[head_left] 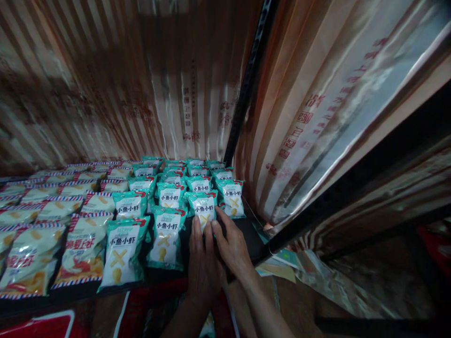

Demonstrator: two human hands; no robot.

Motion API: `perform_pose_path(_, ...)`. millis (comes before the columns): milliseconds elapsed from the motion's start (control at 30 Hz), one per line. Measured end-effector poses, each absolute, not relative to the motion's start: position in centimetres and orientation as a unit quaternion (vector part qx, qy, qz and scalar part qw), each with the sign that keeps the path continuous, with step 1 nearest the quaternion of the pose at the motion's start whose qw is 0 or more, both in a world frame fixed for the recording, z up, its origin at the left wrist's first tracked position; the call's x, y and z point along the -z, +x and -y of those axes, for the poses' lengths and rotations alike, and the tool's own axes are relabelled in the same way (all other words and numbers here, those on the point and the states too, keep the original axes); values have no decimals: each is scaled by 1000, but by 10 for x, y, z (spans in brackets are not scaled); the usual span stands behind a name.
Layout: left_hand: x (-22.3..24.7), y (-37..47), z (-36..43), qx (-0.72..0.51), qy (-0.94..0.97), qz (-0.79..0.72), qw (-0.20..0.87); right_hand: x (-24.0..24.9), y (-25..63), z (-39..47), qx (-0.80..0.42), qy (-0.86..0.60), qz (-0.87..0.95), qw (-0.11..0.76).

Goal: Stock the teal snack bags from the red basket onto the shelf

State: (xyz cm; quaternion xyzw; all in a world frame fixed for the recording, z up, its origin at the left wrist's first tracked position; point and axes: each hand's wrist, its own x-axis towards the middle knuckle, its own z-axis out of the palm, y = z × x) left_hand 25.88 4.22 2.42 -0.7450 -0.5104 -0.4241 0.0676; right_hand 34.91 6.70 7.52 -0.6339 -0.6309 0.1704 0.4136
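Note:
Teal and white snack bags stand in rows on the right part of a dark shelf (pixel 255 237). Both hands touch the lower part of one teal bag (pixel 203 204) near the front. My left hand (pixel 204 258) lies flat against it with its fingers stretched out. On the bag's right side is my right hand (pixel 232 241), its fingers extended and apart. Neither hand is wrapped round the bag. Left of them a teal bag (pixel 167 238) stands at the front edge, and another (pixel 233 197) is behind and to the right.
White bags with striped edges (pixel 84 249) fill the shelf's left side. Printed sheeting (pixel 197 84) hangs behind, with a dark upright post (pixel 246 89) at the corner. A dark bar (pixel 338 188) slants on the right. Red baskets (pixel 49 326) are below the front edge.

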Motion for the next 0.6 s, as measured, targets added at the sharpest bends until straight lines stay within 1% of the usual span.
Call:
perform_pose_path(267, -28, 256, -43, 443, -743, 498, 61, -64, 349, -67, -141, -635, 630, 424)
perform_pose_path(400, -26, 254, -44, 435, -757, 481, 78, -53, 346, -63, -106, -641, 627, 429)
perform_pose_path(600, -25, 254, -44, 437, -750, 491, 74, -41, 347, -63, -44, -628, 637, 446)
